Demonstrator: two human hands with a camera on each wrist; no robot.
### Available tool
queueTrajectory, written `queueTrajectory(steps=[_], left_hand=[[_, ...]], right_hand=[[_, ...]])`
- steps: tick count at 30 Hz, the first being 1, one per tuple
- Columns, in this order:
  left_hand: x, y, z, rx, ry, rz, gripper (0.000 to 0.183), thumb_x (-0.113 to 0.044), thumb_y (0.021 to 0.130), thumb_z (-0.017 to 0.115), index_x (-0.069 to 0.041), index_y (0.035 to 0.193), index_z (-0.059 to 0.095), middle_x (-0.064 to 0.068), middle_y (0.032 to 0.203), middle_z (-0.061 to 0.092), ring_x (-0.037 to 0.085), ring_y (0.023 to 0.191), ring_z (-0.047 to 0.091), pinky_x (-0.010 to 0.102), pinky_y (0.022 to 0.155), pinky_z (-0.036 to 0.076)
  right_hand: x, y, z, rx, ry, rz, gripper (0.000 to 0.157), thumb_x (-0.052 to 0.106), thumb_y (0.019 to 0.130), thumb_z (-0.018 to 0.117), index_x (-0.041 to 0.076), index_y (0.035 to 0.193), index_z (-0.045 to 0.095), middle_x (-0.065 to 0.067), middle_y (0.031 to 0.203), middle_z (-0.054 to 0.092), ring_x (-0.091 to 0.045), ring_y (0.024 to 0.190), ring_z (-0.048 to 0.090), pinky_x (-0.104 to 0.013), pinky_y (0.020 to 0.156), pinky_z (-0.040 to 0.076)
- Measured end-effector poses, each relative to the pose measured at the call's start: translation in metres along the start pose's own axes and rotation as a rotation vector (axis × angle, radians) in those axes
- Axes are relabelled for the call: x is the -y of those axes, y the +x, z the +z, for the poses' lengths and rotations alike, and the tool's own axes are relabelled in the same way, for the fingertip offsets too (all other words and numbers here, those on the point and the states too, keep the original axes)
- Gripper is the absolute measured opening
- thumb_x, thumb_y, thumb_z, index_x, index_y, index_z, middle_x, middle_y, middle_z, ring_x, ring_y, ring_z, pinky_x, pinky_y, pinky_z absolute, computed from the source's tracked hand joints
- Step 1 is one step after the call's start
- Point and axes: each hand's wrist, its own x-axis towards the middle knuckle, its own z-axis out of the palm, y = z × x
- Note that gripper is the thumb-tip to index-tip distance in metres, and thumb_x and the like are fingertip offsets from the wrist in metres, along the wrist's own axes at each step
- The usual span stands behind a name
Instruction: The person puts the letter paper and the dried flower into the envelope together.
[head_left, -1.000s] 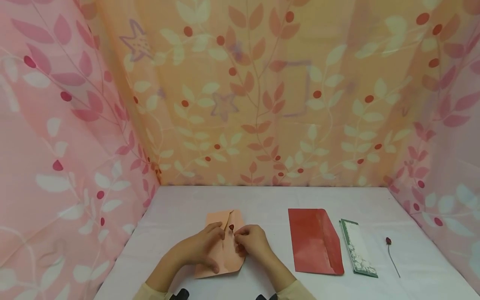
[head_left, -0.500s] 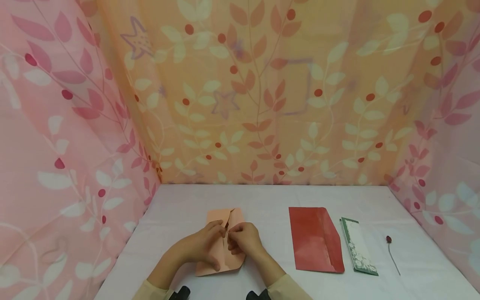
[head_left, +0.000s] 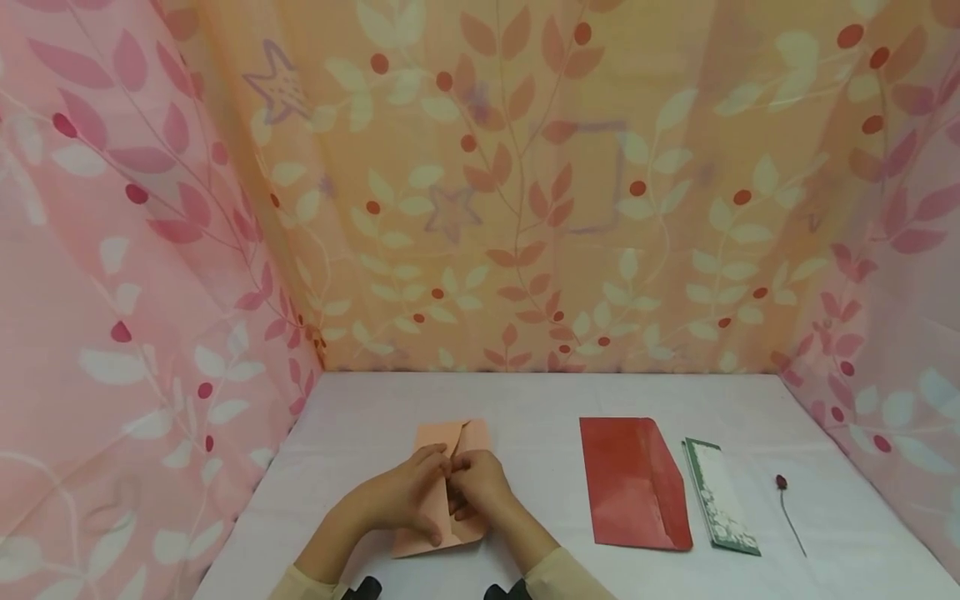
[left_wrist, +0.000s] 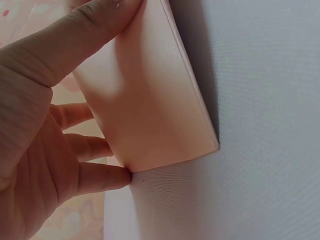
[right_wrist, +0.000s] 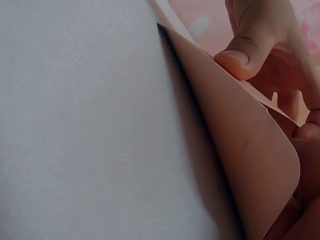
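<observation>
A peach paper envelope (head_left: 431, 433) lies on the white table in the head view, its opening running lengthwise. My left hand (head_left: 405, 497) grips the left side, thumb on the near part and fingers towards the opening. In the left wrist view, the thumb lies over the envelope (left_wrist: 150, 110) and the fingertips meet its edge. My right hand (head_left: 477, 483) is at the opening, fingers curled partly inside. The small dried red flower it pinched before is hidden behind the fingers now. The right wrist view shows the envelope's flap (right_wrist: 250, 155) standing off the table.
To the right lies a red envelope (head_left: 630, 483) with its flap open. Beyond it are a green-edged card with a white floral print (head_left: 720, 496) and another dried red flower (head_left: 782, 483) on a thin stem. Patterned curtains (head_left: 480, 250) close off the back and sides.
My right hand has moved left with the dried flower from the right side of the envelope to its opening. The flower head has gone out of sight. The left hand has stayed put.
</observation>
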Motion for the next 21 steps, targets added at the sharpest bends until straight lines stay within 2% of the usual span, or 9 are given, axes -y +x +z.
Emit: queueTrajectory(steps=[6,10,21], left_hand=[[0.001,-0.001,-0.006,0.007,-0.039,0.021,0.086,-0.059,0.062,0.089,-0.019,0.125,0.046,0.021,0.159,0.035,0.041,0.142,0.044,0.049,0.110,0.046],[0.003,0.000,-0.002,0.001,-0.014,0.015,0.087,-0.061,0.061,0.089,-0.021,0.125,0.046,0.018,0.158,0.036,0.037,0.143,0.044,0.047,0.110,0.046],[0.002,0.000,0.000,0.022,-0.037,-0.012,0.085,-0.063,0.062,0.087,-0.024,0.125,0.046,0.017,0.161,0.032,0.036,0.145,0.042,0.050,0.111,0.044]], right_hand=[[0.000,0.007,0.002,0.032,-0.044,-0.017,0.014,-0.001,0.081,0.065,0.007,0.088,0.074,-0.007,0.057,0.065,-0.014,0.041,0.061,-0.032,0.039,0.052],[-0.006,0.009,0.000,0.044,-0.114,-0.053,0.015,-0.001,0.080,0.066,0.010,0.084,0.074,-0.003,0.051,0.061,-0.011,0.039,0.058,-0.030,0.038,0.051],[-0.006,0.008,-0.001,0.069,-0.164,-0.064,0.017,-0.005,0.076,0.064,0.009,0.079,0.073,-0.002,0.052,0.062,-0.010,0.039,0.059,-0.030,0.040,0.053]])
